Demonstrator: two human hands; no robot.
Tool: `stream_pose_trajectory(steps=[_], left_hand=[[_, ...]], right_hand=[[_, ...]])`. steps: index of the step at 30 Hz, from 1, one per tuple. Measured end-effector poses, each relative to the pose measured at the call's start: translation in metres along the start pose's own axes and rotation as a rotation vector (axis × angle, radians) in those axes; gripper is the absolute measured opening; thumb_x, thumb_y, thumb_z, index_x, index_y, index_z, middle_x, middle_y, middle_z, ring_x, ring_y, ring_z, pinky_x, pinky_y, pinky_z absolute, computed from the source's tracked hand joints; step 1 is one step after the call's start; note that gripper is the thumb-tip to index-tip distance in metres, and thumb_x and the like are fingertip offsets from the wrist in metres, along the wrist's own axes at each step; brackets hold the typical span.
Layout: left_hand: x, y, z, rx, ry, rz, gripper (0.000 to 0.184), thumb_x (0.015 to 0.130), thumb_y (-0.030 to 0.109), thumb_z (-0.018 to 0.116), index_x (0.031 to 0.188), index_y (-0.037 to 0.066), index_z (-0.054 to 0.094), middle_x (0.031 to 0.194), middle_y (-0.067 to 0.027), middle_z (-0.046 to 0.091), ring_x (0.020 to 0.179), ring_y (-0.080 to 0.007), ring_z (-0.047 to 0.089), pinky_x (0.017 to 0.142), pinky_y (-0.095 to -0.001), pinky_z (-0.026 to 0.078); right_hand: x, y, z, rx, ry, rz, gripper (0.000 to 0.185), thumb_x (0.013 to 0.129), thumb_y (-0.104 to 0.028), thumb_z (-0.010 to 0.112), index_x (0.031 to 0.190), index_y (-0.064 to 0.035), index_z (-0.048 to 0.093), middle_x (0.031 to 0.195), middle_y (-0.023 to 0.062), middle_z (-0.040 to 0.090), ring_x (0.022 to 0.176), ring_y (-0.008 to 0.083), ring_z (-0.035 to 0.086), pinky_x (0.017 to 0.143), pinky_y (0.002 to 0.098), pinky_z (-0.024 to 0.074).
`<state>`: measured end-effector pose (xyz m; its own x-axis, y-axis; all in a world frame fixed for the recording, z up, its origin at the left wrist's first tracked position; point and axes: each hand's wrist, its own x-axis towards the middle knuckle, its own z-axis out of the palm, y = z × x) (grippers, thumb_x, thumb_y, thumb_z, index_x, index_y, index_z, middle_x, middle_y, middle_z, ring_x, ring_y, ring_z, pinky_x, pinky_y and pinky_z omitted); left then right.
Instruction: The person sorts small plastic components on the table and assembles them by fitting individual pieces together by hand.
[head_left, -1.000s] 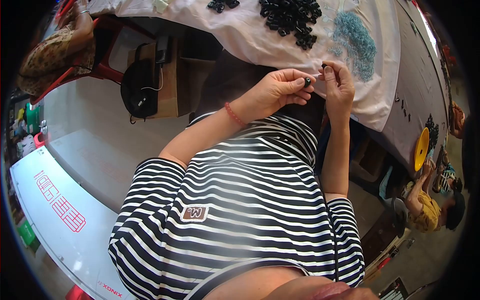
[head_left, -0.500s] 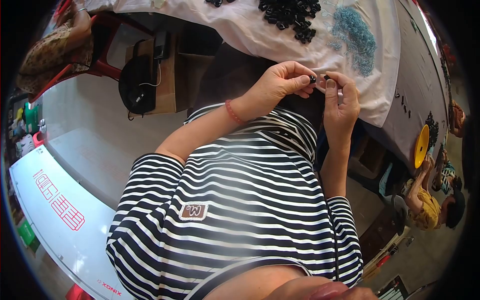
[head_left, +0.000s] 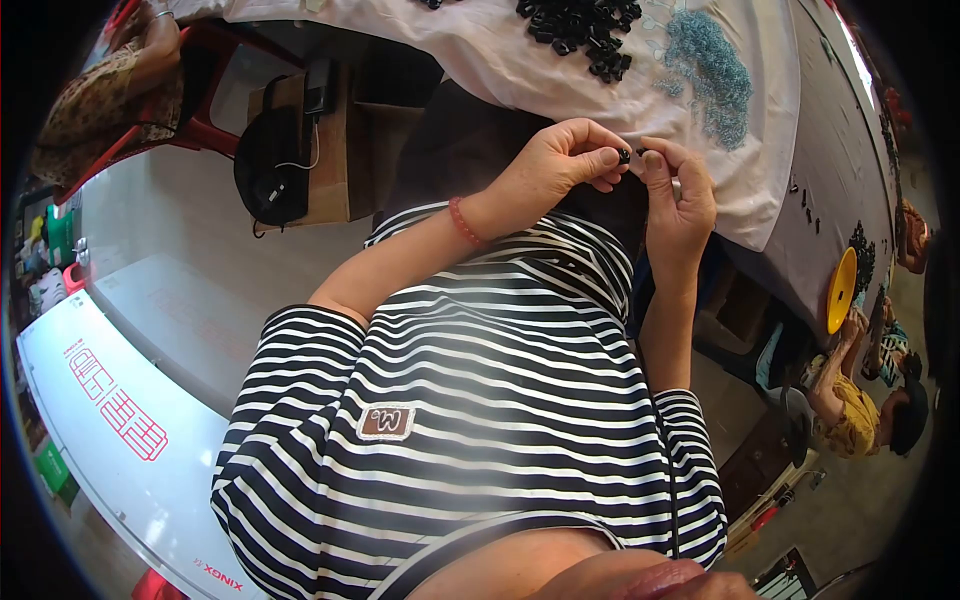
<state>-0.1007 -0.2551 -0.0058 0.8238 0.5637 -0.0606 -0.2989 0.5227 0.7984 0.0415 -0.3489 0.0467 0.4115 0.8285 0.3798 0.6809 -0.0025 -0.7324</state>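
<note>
My left hand [head_left: 565, 165], a red bead bracelet on its wrist, pinches a small shiny black piece [head_left: 624, 156] between thumb and forefinger. Just beside it, my right hand [head_left: 682, 200] is closed in a pinch on another small black piece [head_left: 642, 152], mostly covered by the fingertips. The two pieces nearly meet; whether they touch I cannot tell. Both hands are held above my lap at the table's near edge. Beyond them on the pale cloth [head_left: 480, 60] lie a heap of black pieces [head_left: 580, 35] and a spread of small blue-clear pieces [head_left: 710, 75].
At right, a grey-covered table [head_left: 815, 150] carries scattered black bits and a yellow dish [head_left: 842, 290] near a person in yellow [head_left: 855, 415]. To the left are a cardboard box [head_left: 340, 170] with a black bag [head_left: 270, 170], a red chair [head_left: 200, 75] and another seated person [head_left: 110, 95].
My right hand has shifted slightly left, bringing its black piece closer to the one in my left hand. The left hand has barely moved.
</note>
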Motion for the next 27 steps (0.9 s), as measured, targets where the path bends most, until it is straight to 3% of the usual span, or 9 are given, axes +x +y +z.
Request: stream_pose_trajectory(steps=[18, 21, 24, 27], left_hand=[[-0.0027, -0.0009, 0.0016, 0.143, 0.049, 0.004, 0.026, 0.098, 0.018, 0.065, 0.116, -0.002, 0.064, 0.098, -0.0068, 0.069, 0.090, -0.0111, 0.064, 0.083, -0.0259, 0.054], [-0.0025, -0.0041, 0.0007, 0.160, 0.063, 0.013, 0.025, 0.098, 0.017, 0.066, 0.114, -0.002, 0.065, 0.096, -0.0068, 0.070, 0.088, -0.0110, 0.064, 0.082, -0.0258, 0.054], [-0.0047, -0.0026, 0.0006, 0.161, 0.084, 0.001, 0.024, 0.097, 0.016, 0.066, 0.113, -0.002, 0.066, 0.096, -0.0069, 0.070, 0.087, -0.0111, 0.064, 0.081, -0.0258, 0.054], [-0.0047, -0.0052, -0.0007, 0.090, 0.091, -0.029, 0.023, 0.097, 0.015, 0.066, 0.111, -0.003, 0.066, 0.095, -0.0070, 0.070, 0.085, -0.0113, 0.064, 0.080, -0.0260, 0.054]], right_hand=[[-0.0007, 0.0081, 0.0032, -0.140, -0.096, -0.092, 0.009, 0.095, -0.014, 0.066, 0.097, -0.0053, 0.068, 0.087, 0.0055, 0.068, 0.079, 0.0214, 0.058, 0.087, 0.0338, 0.0357], [0.0003, 0.0061, 0.0031, -0.197, -0.113, -0.118, 0.010, 0.096, -0.012, 0.065, 0.095, -0.0025, 0.069, 0.085, 0.0055, 0.067, 0.081, 0.0184, 0.059, 0.081, 0.0314, 0.0423], [-0.0011, 0.0066, 0.0047, -0.184, -0.128, -0.107, 0.010, 0.096, -0.012, 0.064, 0.096, -0.0027, 0.069, 0.084, 0.0054, 0.067, 0.081, 0.0186, 0.059, 0.082, 0.0313, 0.0420], [-0.0019, 0.0045, 0.0047, -0.090, -0.149, -0.040, 0.008, 0.094, -0.013, 0.065, 0.095, -0.0051, 0.068, 0.084, 0.0057, 0.067, 0.083, 0.0236, 0.058, 0.087, 0.0352, 0.0377]])
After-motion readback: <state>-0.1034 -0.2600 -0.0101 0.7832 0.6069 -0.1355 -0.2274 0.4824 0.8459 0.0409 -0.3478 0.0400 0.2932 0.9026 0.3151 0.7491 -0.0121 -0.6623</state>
